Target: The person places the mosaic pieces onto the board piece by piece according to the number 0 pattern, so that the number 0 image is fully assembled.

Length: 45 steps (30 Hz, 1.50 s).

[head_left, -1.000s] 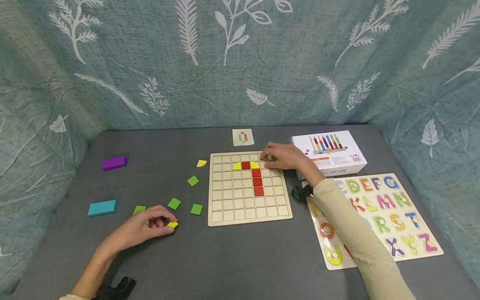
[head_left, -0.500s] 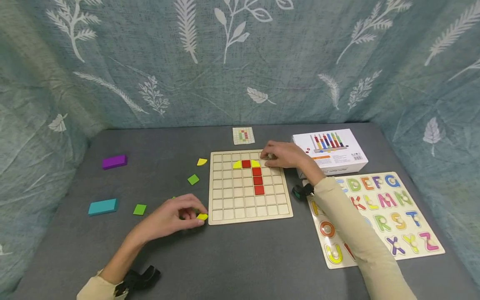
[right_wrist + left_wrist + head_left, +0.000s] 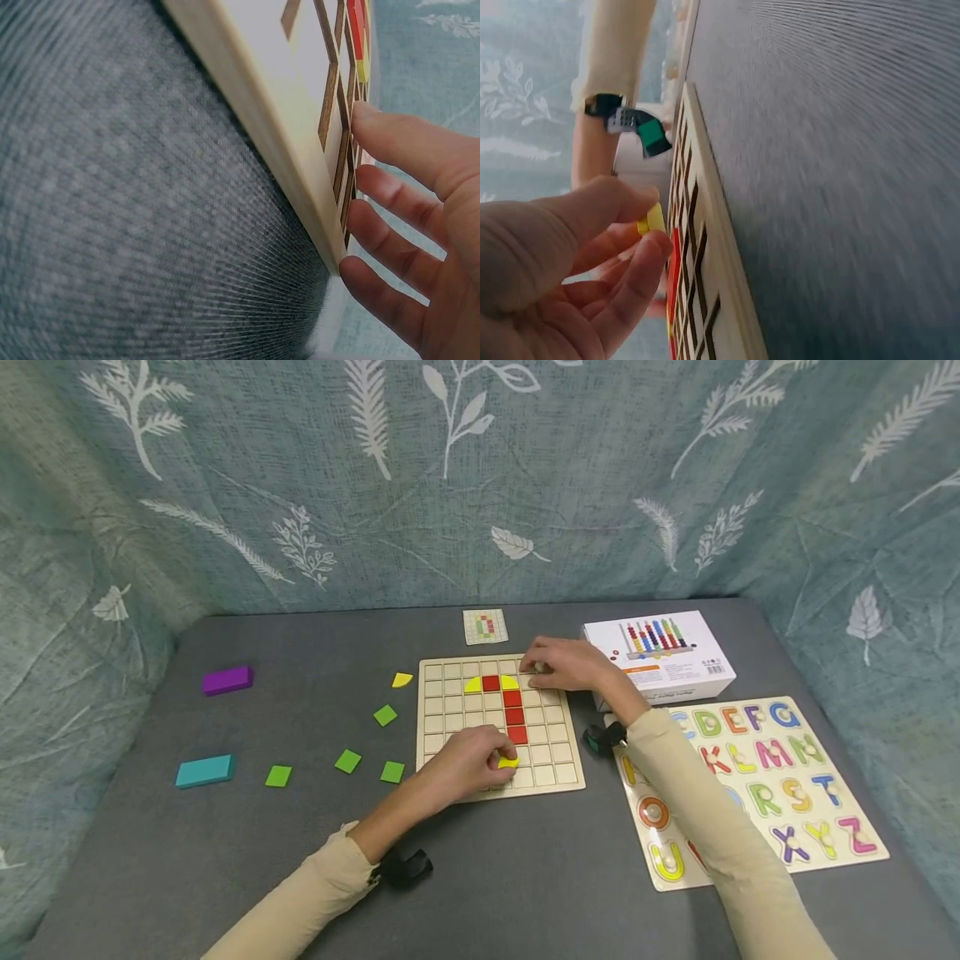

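Head view is showing the left hand (image 3: pixel 468 760) pinching a yellow tile (image 3: pixel 508 762), which is now being held over the wooden grid board (image 3: pixel 558 777), just on the near side of the closest red square (image 3: pixel 517 735), no longer waiting outside the board's near left corner. The right hand (image 3: pixel 562 663) is resting loosely bent fingers on the board's far right corner and holding no tile. The yellow tile seems to be nearing its place, but whether it is touching the board isn't showing clearly
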Motion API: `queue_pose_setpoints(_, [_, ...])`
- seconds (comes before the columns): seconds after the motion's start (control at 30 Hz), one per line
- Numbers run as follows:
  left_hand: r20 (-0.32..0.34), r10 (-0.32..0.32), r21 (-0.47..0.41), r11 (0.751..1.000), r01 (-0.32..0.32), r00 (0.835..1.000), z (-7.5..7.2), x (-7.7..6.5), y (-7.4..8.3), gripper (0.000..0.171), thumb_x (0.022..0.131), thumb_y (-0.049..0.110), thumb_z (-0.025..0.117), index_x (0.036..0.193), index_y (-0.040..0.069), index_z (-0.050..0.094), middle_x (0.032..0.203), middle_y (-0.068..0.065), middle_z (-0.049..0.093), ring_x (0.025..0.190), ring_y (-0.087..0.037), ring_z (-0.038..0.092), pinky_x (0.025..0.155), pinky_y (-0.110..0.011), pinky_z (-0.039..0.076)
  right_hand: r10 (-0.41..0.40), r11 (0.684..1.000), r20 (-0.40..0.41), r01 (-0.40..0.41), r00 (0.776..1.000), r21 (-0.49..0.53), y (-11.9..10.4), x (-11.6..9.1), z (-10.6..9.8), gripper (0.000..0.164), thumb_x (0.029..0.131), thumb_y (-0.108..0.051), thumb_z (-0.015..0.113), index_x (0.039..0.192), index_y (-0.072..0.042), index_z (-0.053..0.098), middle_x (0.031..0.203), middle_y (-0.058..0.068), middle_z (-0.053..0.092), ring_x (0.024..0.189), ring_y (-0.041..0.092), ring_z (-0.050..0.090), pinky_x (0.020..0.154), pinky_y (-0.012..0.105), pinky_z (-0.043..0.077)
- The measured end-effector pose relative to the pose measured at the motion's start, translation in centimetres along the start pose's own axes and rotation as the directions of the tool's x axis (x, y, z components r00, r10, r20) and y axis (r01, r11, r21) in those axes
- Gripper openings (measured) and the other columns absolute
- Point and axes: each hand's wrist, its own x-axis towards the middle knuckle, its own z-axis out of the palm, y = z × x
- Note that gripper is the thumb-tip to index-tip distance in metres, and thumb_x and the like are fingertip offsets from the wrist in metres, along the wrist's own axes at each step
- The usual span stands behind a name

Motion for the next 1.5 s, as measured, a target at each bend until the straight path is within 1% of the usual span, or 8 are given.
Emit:
queue_pose_setpoints(0.17, [-0.036,-0.010,0.056,0.998,0.012,0.999,0.8,0.7,0.9,0.008,0.083,0.009,0.071,0.089,0.007,0.075,0.081,-0.002,0.065,0.069,-0.008,0.051,0.065,-0.022,0.046,-0.001,1.000,0.000,0.001,1.000,-0.003,0.1,0.1,0.0,0.026,0.095,-0.032,0.062,0.118,-0.021,0.068,0.115,0.000,0.061,0.094,0.016,0.061,0.078,0.036,0.050])
queue_pose_setpoints(0.33, [-0.073,-0.011,0.080,0.997,0.017,0.997,1.0,1.0,1.3,0.007,0.083,0.007,0.070,0.086,0.005,0.077,0.083,-0.004,0.068,0.073,-0.011,0.057,0.066,-0.024,0.050,0.002,1.000,0.003,-0.002,1.000,-0.009,0.2,0.2,-0.3,0.026,0.095,-0.032,0.062,0.118,-0.021,0.068,0.115,0.000,0.061,0.094,0.016,0.062,0.078,0.037,0.050])
queue_pose_setpoints(0.67, [-0.108,0.002,0.078,0.997,0.007,0.994,1.1,1.6,1.4,0.008,0.084,0.007,0.070,0.080,0.010,0.076,0.072,0.000,0.062,0.066,-0.008,0.048,0.058,-0.020,0.039,-0.001,1.000,0.013,0.001,1.000,-0.002,0.3,0.4,-0.5,0.027,0.095,-0.032,0.062,0.119,-0.021,0.068,0.116,0.001,0.061,0.096,0.017,0.062,0.081,0.038,0.051])
queue_pose_setpoints(0.87, [-0.122,-0.036,0.061,0.997,0.043,0.992,1.2,1.9,1.2,0.005,0.085,0.011,0.072,0.082,0.012,0.076,0.075,0.000,0.063,0.068,-0.009,0.050,0.060,-0.022,0.040,-0.004,1.000,0.027,0.004,1.000,0.000,0.3,0.5,-0.4,0.027,0.095,-0.032,0.062,0.119,-0.021,0.067,0.116,0.001,0.060,0.094,0.016,0.061,0.079,0.037,0.050])
queue_pose_setpoints(1.03, [-0.116,-0.044,0.056,0.997,0.050,0.992,1.1,2.1,1.1,0.005,0.086,0.012,0.072,0.082,0.013,0.075,0.077,0.002,0.064,0.069,-0.008,0.051,0.061,-0.022,0.041,0.002,1.000,0.037,-0.001,0.999,-0.004,0.3,0.7,-0.4,0.027,0.096,-0.033,0.061,0.120,-0.022,0.067,0.115,0.000,0.060,0.094,0.016,0.061,0.079,0.037,0.050])
queue_pose_setpoints(1.17, [-0.097,-0.033,0.059,0.997,0.039,0.995,0.9,2.3,0.9,0.004,0.085,0.012,0.073,0.084,0.011,0.076,0.081,0.000,0.067,0.075,-0.011,0.058,0.068,-0.027,0.048,0.012,1.000,0.039,-0.012,0.999,-0.007,0.4,0.7,-0.4,0.027,0.096,-0.034,0.061,0.120,-0.023,0.067,0.115,-0.001,0.060,0.095,0.015,0.061,0.079,0.037,0.050])
queue_pose_setpoints(1.27, [-0.085,-0.043,0.057,0.997,0.048,0.995,0.8,2.5,0.9,0.004,0.085,0.013,0.073,0.086,0.011,0.077,0.084,-0.001,0.069,0.079,-0.012,0.060,0.071,-0.028,0.049,0.012,1.000,0.038,-0.012,0.999,-0.004,0.5,0.8,-0.4,0.027,0.096,-0.034,0.061,0.120,-0.023,0.067,0.115,-0.001,0.060,0.095,0.015,0.061,0.079,0.037,0.050])
queue_pose_setpoints(1.5, [-0.065,-0.070,0.051,0.996,0.074,0.995,1.0,2.7,0.9,0.005,0.084,0.016,0.075,0.085,0.011,0.076,0.082,0.000,0.066,0.074,-0.010,0.055,0.067,-0.026,0.045,0.013,1.000,0.039,-0.013,0.999,0.003,0.6,0.7,-0.4,0.027,0.095,-0.033,0.062,0.119,-0.022,0.067,0.115,0.000,0.060,0.096,0.016,0.061,0.080,0.037,0.050])
